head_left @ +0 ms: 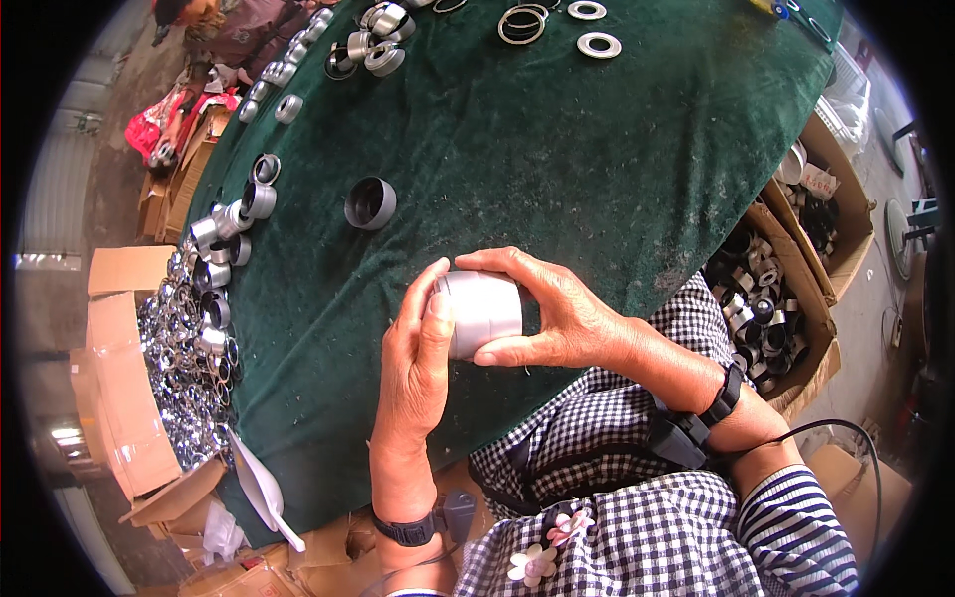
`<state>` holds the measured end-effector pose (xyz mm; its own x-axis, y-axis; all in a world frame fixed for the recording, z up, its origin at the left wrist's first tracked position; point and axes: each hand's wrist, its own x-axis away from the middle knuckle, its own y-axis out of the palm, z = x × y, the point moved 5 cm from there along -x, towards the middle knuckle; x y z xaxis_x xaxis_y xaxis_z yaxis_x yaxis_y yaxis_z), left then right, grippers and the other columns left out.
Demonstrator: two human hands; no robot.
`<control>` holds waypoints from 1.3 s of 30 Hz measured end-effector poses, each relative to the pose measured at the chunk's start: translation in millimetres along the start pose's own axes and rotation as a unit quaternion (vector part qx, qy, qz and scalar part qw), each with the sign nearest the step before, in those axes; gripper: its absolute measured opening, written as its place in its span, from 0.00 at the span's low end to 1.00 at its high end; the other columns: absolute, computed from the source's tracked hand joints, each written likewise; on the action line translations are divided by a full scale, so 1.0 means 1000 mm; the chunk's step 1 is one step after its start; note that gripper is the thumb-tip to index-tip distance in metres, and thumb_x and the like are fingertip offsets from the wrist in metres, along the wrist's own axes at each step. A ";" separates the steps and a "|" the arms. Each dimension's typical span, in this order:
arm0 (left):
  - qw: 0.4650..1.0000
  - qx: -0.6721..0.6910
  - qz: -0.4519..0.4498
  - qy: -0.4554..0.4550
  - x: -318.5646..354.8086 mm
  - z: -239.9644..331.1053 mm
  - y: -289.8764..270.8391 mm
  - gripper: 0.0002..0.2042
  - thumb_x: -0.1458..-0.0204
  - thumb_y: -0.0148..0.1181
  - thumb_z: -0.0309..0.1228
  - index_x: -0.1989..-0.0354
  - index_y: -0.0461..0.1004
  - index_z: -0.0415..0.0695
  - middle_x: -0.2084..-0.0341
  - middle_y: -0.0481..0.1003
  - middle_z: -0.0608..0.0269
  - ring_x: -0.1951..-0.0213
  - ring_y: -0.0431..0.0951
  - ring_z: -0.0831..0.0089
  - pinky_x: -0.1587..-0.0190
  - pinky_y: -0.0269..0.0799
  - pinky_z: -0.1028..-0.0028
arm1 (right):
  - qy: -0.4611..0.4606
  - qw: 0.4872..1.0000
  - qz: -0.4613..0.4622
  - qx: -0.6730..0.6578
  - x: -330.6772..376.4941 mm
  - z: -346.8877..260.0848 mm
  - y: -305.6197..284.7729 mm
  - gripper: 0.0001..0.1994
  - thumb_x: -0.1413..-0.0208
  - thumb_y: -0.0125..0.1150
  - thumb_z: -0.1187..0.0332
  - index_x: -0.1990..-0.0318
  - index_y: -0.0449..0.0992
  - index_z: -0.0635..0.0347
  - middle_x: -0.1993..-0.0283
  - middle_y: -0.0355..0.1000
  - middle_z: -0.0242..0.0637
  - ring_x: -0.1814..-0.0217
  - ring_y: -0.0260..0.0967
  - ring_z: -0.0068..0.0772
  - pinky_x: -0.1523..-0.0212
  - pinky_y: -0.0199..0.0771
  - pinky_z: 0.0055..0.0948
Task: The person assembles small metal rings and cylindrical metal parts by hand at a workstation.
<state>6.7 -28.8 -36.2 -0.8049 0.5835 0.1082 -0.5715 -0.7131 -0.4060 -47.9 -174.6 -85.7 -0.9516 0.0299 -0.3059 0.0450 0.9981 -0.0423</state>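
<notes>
Between my two hands, just over the near edge of the green cloth-covered table point(557, 159), is a silver cylindrical metal part point(484, 313) with a seam line around it. My left hand point(418, 333) presses on its left end, thumb across the rim. The fingers and thumb of my right hand point(547, 313) wrap its right side from top and bottom. A dark grey open ring-shaped cup point(370, 204) rests on the cloth beyond my left hand. What lies inside the held part is hidden.
Left, a cardboard box point(124, 398) holds many shiny metal rings point(184, 368). Silver and black collars point(224, 239) line the table's left edge. Flat washers point(599, 46) and thin rings point(521, 25) lie far off. Boxes of parts point(766, 318) stand right. Another person point(164, 129) is at far left.
</notes>
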 end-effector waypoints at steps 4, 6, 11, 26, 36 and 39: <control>1.000 0.013 -0.002 -0.028 -0.001 -0.005 0.002 0.27 0.33 0.42 0.50 0.38 0.67 0.38 0.51 0.76 0.50 0.48 0.74 0.67 0.45 0.68 0.69 | -0.010 1.000 0.007 0.004 0.002 0.003 0.001 0.40 0.55 0.76 0.51 0.38 0.65 0.60 0.43 0.70 0.45 0.42 0.71 0.43 0.50 0.80 0.37; 0.999 0.016 -0.005 -0.035 -0.001 -0.006 0.004 0.27 0.33 0.42 0.50 0.38 0.67 0.38 0.51 0.76 0.50 0.48 0.74 0.67 0.45 0.69 0.69 | -0.009 1.000 0.007 0.008 0.003 0.005 0.000 0.40 0.55 0.76 0.51 0.38 0.65 0.60 0.43 0.69 0.45 0.41 0.71 0.43 0.50 0.80 0.37; 1.000 -0.002 -0.002 0.027 -0.003 0.000 0.005 0.26 0.36 0.49 0.48 0.38 0.67 0.38 0.50 0.75 0.53 0.47 0.73 0.69 0.44 0.68 0.69 | -0.023 0.999 0.013 0.019 0.002 0.004 -0.004 0.38 0.52 0.74 0.52 0.38 0.65 0.60 0.42 0.69 0.45 0.41 0.71 0.41 0.49 0.79 0.37; 0.997 0.069 0.033 -0.008 -0.016 -0.034 -0.004 0.27 0.40 0.52 0.48 0.40 0.67 0.40 0.53 0.74 0.58 0.55 0.77 0.72 0.57 0.75 0.74 | 0.026 0.999 -0.027 0.008 -0.001 0.015 -0.013 0.36 0.54 0.76 0.63 0.38 0.66 0.61 0.44 0.69 0.44 0.43 0.71 0.40 0.44 0.73 0.38; 0.958 -0.239 0.093 0.130 -0.028 -0.043 -0.017 0.24 0.46 0.65 0.33 0.42 0.71 0.39 0.48 0.73 0.52 0.49 0.76 0.59 0.47 0.72 0.63 | -0.044 0.969 0.049 0.238 -0.008 0.014 -0.057 0.19 0.50 0.71 0.59 0.56 0.72 0.59 0.47 0.70 0.48 0.45 0.70 0.51 0.46 0.72 0.42; 0.962 -0.200 0.151 0.107 -0.047 -0.050 -0.039 0.19 0.43 0.62 0.29 0.43 0.72 0.40 0.49 0.73 0.56 0.55 0.78 0.68 0.56 0.75 0.70 | -0.031 0.948 0.118 0.295 -0.027 0.024 -0.100 0.14 0.46 0.67 0.64 0.57 0.73 0.60 0.51 0.72 0.46 0.47 0.72 0.49 0.49 0.74 0.41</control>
<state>74.8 -8.6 -70.9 -0.8485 0.4706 -0.2419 -0.1754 -0.6814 -0.7106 -19.1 -276.4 -95.8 -0.8750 0.2276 -0.4272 0.4340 0.7597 -0.4843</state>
